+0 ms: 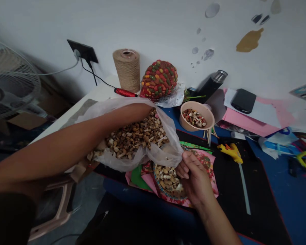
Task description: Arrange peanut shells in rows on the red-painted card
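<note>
A translucent plastic bag (165,154) full of brownish nut shells (132,139) lies tilted over the table's near left part. My right hand (195,177) pinches the bag's rim between thumb and fingers. From the left, my left forearm reaches across the bag's mouth, and the left hand itself is hidden at the bag's far side, so its fingers do not show. Below the bag's lip, beside my right hand, sits a round dish (156,175) with a blue-patterned rim, holding pale shells (168,180). Under it lies pink and red patterned paper (206,160).
Behind the bag stand a twine spool (127,69), a ball covered in coloured shells (160,80) and a bowl (193,128) of coloured shells. A yellow glue gun (231,152) lies on the black mat (260,190). A thermos (211,85) leans near the wall; a fan (12,81) stands left.
</note>
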### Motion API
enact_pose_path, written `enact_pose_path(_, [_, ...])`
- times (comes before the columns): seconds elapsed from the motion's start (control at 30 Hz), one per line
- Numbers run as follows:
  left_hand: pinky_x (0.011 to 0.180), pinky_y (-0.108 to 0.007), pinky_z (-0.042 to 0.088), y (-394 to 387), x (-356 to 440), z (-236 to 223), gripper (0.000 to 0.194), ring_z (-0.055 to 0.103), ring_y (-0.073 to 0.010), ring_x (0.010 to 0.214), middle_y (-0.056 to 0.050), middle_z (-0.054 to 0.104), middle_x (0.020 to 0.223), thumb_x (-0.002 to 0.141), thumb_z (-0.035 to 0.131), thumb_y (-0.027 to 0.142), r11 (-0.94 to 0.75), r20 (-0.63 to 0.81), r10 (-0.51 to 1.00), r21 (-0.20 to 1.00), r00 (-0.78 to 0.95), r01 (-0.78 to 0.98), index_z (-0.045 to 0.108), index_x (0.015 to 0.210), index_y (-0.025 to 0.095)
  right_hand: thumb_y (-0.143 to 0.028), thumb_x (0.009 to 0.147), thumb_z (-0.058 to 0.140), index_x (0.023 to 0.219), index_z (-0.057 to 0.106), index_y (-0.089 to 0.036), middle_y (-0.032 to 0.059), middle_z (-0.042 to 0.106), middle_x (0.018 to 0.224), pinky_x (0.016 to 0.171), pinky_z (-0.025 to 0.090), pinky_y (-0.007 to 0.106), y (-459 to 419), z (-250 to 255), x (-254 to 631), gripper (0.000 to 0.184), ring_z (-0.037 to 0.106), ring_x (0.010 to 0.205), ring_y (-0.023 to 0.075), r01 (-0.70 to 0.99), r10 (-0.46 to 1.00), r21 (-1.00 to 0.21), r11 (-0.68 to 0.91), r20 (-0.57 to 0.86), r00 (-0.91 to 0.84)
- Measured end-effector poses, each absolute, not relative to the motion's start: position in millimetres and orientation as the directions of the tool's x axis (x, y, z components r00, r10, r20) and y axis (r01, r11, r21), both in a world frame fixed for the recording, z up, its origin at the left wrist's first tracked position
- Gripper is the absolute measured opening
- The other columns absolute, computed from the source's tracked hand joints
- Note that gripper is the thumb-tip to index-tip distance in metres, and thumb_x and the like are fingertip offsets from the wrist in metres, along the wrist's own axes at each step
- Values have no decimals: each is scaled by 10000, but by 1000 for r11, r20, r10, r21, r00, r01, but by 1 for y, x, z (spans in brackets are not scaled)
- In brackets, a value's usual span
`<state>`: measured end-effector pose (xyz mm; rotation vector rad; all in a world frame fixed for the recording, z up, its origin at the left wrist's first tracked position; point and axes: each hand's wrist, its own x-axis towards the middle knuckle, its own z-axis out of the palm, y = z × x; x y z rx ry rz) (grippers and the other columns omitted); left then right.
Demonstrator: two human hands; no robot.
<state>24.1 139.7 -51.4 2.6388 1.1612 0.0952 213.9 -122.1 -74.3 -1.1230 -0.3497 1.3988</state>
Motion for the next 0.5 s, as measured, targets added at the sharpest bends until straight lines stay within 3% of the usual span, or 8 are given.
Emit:
enact_pose_path(0.13, [852, -345, 552, 65, 10, -5, 232, 753, -258, 953, -81, 796, 1025, 1026, 559, 320, -745, -96, 648, 128, 756, 655, 760, 1066, 210, -435, 735, 1008, 774, 652, -197, -92, 405, 575, 465, 242, 185, -121, -75, 215, 430, 280, 480, 42, -591, 887, -777, -217, -410, 214])
enact_pose_path(0.27, [692, -310, 514, -13, 14, 5, 96, 717, -218, 789, -33, 758, 856, 1000, 675, 299, -866, -115, 421, 246, 900, 436, 711, 959, 220, -439, 731, 1010, 780, 657, -196, -93, 399, 583, 469, 262, 179, -120, -75, 211, 432, 285, 486, 43, -591, 891, -774, -226, -410, 195])
enact_pose_path(0.37, [711, -343, 531, -47, 24, -16, 39, 711, -230, 868, -59, 763, 945, 1011, 684, 218, -959, 60, 200, 215, 978, 182, 696, 1042, 197, -446, 713, 1021, 824, 691, -197, -92, 410, 582, 464, 264, 174, -121, -74, 207, 428, 288, 490, 45, -589, 885, -774, -233, -420, 200])
enact_pose_path(0.5, [720, -365, 538, -57, 35, -33, 134, 720, -229, 919, -88, 774, 995, 1051, 621, 200, -976, 117, 138, 185, 984, 115, 708, 1152, 195, -453, 716, 1021, 809, 681, -198, -87, 417, 583, 458, 249, 175, -125, -72, 208, 435, 283, 492, 47, -571, 884, -790, -222, -410, 224])
